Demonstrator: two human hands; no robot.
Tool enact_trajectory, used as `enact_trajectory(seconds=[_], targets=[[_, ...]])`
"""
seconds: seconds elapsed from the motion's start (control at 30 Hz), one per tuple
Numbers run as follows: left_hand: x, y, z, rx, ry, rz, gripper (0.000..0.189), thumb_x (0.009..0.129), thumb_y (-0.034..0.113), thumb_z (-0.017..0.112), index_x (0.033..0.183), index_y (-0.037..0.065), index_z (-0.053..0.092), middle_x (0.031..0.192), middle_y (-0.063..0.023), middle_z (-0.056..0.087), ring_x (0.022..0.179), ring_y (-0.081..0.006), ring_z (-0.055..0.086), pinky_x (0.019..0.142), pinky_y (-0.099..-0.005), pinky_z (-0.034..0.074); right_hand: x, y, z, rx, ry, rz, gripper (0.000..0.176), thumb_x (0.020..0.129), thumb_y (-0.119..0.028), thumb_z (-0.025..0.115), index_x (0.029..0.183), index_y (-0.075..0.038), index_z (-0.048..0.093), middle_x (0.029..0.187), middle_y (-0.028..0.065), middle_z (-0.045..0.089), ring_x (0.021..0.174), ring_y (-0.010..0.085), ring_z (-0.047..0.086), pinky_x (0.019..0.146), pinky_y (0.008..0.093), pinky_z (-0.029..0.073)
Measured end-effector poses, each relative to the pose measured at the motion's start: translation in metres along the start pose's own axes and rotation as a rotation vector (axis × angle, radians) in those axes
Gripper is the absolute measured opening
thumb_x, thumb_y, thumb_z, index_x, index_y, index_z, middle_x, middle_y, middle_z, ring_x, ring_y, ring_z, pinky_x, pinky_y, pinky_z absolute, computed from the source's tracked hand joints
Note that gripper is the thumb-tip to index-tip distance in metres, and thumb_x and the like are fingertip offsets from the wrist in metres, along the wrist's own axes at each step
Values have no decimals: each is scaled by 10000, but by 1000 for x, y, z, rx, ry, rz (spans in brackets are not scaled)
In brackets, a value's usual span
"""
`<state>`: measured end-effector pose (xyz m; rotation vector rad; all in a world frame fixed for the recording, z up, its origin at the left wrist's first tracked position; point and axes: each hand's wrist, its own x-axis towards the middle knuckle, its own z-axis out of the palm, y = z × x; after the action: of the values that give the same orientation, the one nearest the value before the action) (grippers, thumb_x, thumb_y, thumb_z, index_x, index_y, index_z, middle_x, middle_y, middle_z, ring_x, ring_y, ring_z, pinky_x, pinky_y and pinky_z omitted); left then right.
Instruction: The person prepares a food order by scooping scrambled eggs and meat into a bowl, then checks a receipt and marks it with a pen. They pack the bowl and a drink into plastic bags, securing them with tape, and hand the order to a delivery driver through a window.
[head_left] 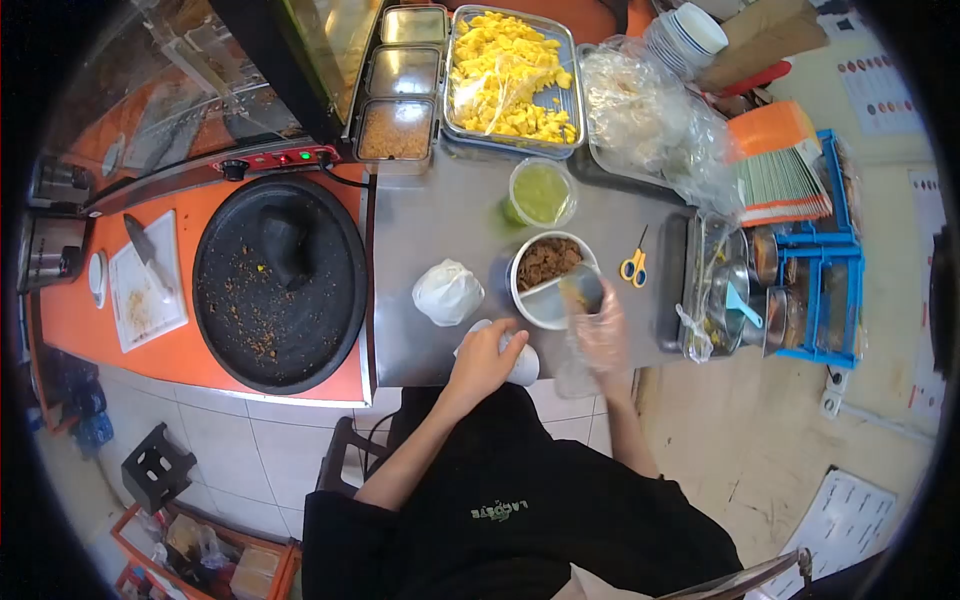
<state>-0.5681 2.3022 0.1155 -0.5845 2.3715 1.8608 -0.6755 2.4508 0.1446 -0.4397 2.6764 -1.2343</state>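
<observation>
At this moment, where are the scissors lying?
In the head view, the scissors lie on the metal counter, just right of the white bowl.

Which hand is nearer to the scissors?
Right: the right hand is close to the scissors, on the person's side of them; the left hand is farther off to the left.

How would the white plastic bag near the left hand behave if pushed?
The white plastic bag looks thin and creased, so its skin would probably crumple under fingers. Its rounded bulge suggests it might rock or roll a little, and the smooth-looking metal counter may let it slide. Weight is hard to call: its contents are hidden.
</observation>
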Motion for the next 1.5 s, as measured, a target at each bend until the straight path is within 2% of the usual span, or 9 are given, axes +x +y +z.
enact_trajectory(seconds=[0.23,0.33,0.5,0.63,0.73,0.93,1.13,1.27,1.5], targets=[[-7,2,-12,54,-66,-1,473,810,187,568,1203,-69,513,987,-292,616,937,-399,610,837,-430,463,-39,-16,11,-346,-204,166,826,676,64,464,1447,-21,180,1432,206,284,1233,365,387,971,367,387],[-6,0,-11,48,-70,42,519,782,135,564,1226,-112,458,978,-315,599,928,-427,592,833,-461,451,-40,-7,7,-309,-82,-138,829,691,56,454,1454,-15,139,1433,217,287,1265,366,335,996,382,365],[-17,0,-8,142,-80,44,552,796,159,578,1273,-74,425,1094,-302,563,1025,-415,556,886,-444,433,-40,-4,-9,-233,67,-197,811,717,16,475,1458,-37,149,1163,239,436,994,384,467,896,442,397],[-42,63,-52,127,-120,33,564,756,86,607,1291,11,446,1154,-240,564,1093,-386,530,923,-379,422,-27,8,-29,-135,-161,110,796,720,11,459,1457,-46,164,1196,250,456,994,399,484,921,429,390],[-54,109,-94,28,39,257,565,740,-47,583,1292,14,476,1200,-171,582,1088,-216,569,929,-316,416,38,-26,-75,-41,-43,-64,788,711,15,500,1444,-38,215,1190,175,524,965,221,556,795,310,454],[13,189,-35,5,374,220,553,760,-40,577,1299,4,457,1143,-164,568,1066,-203,549,928,-297,409,212,-1,-78,682,-326,-159,725,765,-40,629,1415,-57,308,1332,170,470,1003,210,572,876,299,445],[102,227,34,-171,108,352,748,743,-56,569,1407,-33,224,1364,-158,381,1209,-224,443,999,-319,353,273,91,-260,-133,301,-361,138,805,-112,613,913,-39,658,729,81,611,589,222,555,573,348,476],[198,241,97,-277,71,385,791,751,-97,585,1433,-7,195,1412,-163,330,1249,-213,393,997,-301,351,382,211,-219,-717,-457,-396,205,747,-149,644,924,-49,618,734,137,615,609,275,564,618,408,485],[267,250,130,-515,28,439,1091,760,-127,600,1425,162,-214,1436,-201,249,1253,-247,394,991,-362,387,409,178,-219,-910,-160,-651,270,768,-170,559,1015,-64,585,1080,171,590,962,349,574,878,427,434]])
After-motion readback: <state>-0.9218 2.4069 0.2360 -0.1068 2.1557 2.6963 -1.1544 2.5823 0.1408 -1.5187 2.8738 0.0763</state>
